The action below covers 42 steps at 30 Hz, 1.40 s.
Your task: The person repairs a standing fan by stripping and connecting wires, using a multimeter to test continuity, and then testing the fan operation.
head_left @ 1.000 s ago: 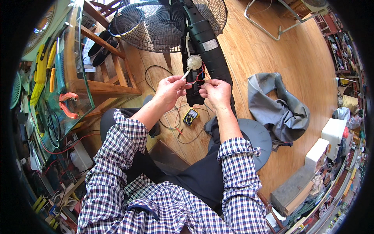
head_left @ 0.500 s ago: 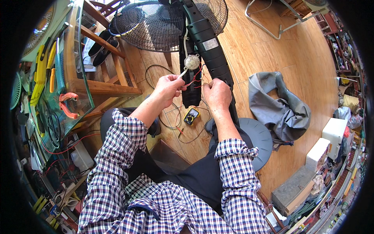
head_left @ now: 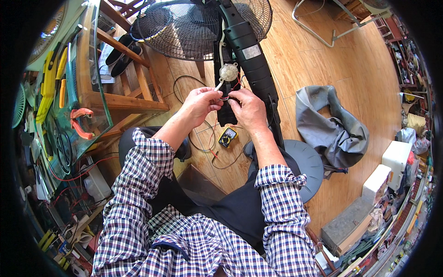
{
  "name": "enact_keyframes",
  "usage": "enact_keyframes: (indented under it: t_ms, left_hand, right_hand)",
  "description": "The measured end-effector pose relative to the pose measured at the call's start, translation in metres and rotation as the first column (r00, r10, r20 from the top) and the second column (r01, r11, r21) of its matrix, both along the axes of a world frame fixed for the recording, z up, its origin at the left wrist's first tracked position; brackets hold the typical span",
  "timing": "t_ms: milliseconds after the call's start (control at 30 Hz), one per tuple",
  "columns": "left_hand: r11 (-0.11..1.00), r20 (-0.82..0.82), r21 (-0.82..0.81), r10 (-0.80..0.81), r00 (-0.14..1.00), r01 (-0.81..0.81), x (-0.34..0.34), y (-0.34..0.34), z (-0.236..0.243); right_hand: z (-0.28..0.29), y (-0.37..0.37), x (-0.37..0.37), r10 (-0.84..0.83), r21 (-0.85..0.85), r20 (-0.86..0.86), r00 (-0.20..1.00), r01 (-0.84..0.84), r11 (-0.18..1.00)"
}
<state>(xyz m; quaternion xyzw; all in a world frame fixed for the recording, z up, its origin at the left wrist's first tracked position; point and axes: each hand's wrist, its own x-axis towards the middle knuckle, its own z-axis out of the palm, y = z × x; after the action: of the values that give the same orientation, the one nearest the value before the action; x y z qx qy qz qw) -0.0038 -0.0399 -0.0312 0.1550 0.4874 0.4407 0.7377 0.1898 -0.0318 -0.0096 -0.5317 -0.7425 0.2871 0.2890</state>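
Note:
An opened black fan column [head_left: 254, 69] lies between my knees, its wire-caged fan head [head_left: 177, 32] at the far end. On the open half sits a round whitish part [head_left: 228, 72], joined to a white cable [head_left: 219, 85]. My left hand [head_left: 199, 105] is closed in a pinch on that cable, below the round part. Thin red wires [head_left: 241, 79] run beside it. My right hand [head_left: 251, 111] pinches at them close to my left fingertips; the wire ends are partly hidden. A yellow-framed multimeter [head_left: 227, 137] rests on the floor below, with test leads around it.
To the left stands a glass-topped wooden table [head_left: 92, 101] bearing tools and an orange clamp [head_left: 81, 123]. A grey cloth bag [head_left: 330, 124] and a round grey base [head_left: 302, 168] lie right. White boxes [head_left: 396, 157] and clutter line the far right.
My right hand has moved left, bringing its fingertips with the red wires up to my left fingers. The left hand stays nearly in place, still on the white cable.

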Motion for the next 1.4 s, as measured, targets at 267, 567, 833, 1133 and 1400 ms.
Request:
enact_keyframes:
  t_ms: [267,567,833,1133,1400]
  left_hand:
    - [0.999,0.036,-0.046,0.002,0.999,0.0,0.0,0.001,0.003]
    - [0.991,-0.034,0.114,-0.066,0.997,0.069,-0.001,-0.001,0.015]
    - [0.982,-0.289,0.154,-0.062,0.955,0.11,0.0,-0.003,0.01]
    - [0.968,-0.315,0.22,-0.044,0.948,0.118,-0.001,-0.004,0.009]
    - [0.953,-0.452,0.228,-0.08,0.889,0.201,0.001,-0.004,0.016]
  right_hand:
    - [-0.003,0.0,-0.002,-0.021,-0.051,0.088,0.996,0.026,0.998]
    - [-0.009,0.002,0.001,0.073,-0.124,0.004,0.997,-0.071,0.99]
    - [-0.011,0.007,-0.004,-0.025,-0.109,-0.182,0.983,0.005,0.994]
    - [-0.019,0.011,-0.004,0.065,-0.164,-0.252,0.966,-0.109,0.98]
    - [0.007,0.013,-0.009,-0.198,-0.36,-0.285,0.938,0.087,0.929]
